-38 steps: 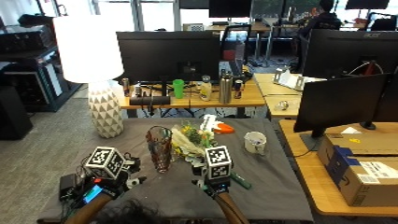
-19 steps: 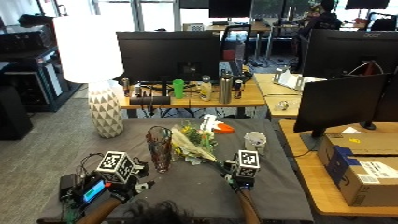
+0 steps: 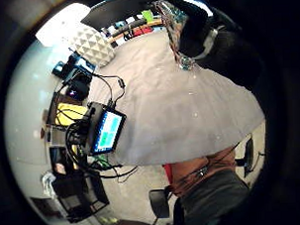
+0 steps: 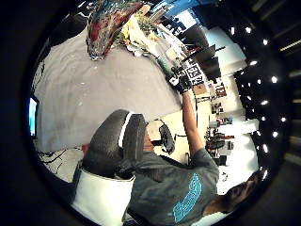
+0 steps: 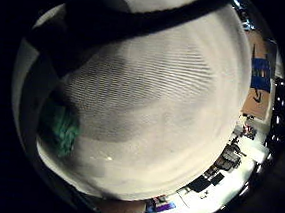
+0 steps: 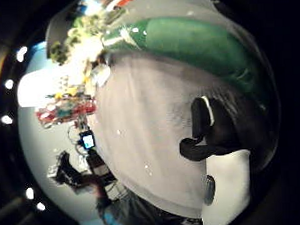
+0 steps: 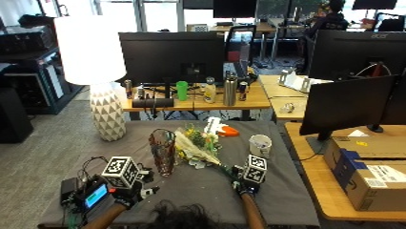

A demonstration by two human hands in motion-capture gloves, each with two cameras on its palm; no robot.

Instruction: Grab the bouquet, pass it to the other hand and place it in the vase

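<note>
The pickup is in hand: the right hand point(image 7: 246, 187) sits at the green stem end of the bouquet point(image 7: 198, 149), which lies on the desk point(image 7: 190, 188) just beside the vase point(image 7: 162, 151). Whether its fingers clasp the stems I cannot tell. The left hand point(image 7: 130, 194) rests relaxed, holding nothing. Next, judging by this, comes a lift and a handover. The bouquet looks pale-wrapped, with yellow and white blooms.

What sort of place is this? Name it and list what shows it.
Most likely an open-plan office. Computer monitors stand on rows of wooden desks, and a cardboard box sits on a side desk. A lamp lights the grey-clothed table.
</note>
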